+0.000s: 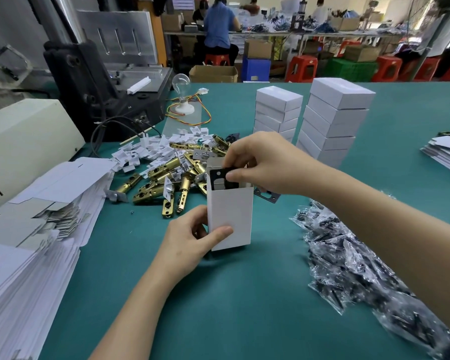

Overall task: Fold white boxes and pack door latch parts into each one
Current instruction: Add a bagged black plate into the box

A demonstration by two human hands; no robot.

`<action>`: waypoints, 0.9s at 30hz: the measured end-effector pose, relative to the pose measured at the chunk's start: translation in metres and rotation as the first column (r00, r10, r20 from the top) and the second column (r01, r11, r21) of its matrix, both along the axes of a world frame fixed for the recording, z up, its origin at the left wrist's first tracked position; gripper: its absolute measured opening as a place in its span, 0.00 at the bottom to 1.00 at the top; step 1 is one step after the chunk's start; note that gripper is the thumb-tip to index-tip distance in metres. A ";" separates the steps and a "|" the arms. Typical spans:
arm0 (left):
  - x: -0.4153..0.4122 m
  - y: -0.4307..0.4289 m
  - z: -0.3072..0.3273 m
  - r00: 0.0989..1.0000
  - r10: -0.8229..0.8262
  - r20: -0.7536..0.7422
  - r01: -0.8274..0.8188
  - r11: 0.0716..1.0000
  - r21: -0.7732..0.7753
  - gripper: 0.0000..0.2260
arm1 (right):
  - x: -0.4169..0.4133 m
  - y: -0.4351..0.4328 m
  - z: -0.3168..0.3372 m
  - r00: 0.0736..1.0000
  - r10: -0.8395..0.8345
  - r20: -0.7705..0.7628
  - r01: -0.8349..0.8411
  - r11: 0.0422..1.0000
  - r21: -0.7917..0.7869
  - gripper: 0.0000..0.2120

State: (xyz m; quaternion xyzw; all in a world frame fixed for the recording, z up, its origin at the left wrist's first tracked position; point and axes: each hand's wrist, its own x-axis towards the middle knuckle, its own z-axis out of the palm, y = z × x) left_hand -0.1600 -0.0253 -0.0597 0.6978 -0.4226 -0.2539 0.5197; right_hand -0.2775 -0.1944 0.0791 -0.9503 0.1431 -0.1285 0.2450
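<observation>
A white box stands upright on the green table, its top end open. My left hand grips its lower left side, thumb across the front. My right hand pinches a black latch plate that sits partly inside the open top. Behind the box lies a heap of brass door latches mixed with small white folded inserts. Another black plate lies flat on the table under my right wrist.
Flat unfolded box blanks are piled at the left. Two stacks of closed white boxes stand behind. Clear bags of dark screws spread at the right. A machine and a light bulb stand at the back left.
</observation>
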 end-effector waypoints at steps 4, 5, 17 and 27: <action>0.000 0.000 0.000 1.000 -0.008 -0.003 0.008 1.000 -0.012 0.18 | 0.001 0.001 0.002 0.989 0.025 -0.145 -0.016 0.998 0.059 0.03; 0.000 0.001 0.000 1.000 -0.012 -0.002 0.012 1.000 -0.016 0.19 | 0.001 0.002 0.003 0.983 0.040 -0.177 -0.029 0.997 0.068 0.03; 0.004 0.001 -0.003 0.998 -0.059 0.022 0.060 0.998 -0.014 0.20 | -0.013 -0.005 0.015 0.999 -0.010 0.030 0.006 0.988 0.155 0.06; 0.006 0.000 -0.005 0.997 -0.068 0.031 0.068 0.998 -0.018 0.19 | -0.041 -0.061 -0.029 0.754 -0.366 -0.546 0.155 0.906 -0.393 0.15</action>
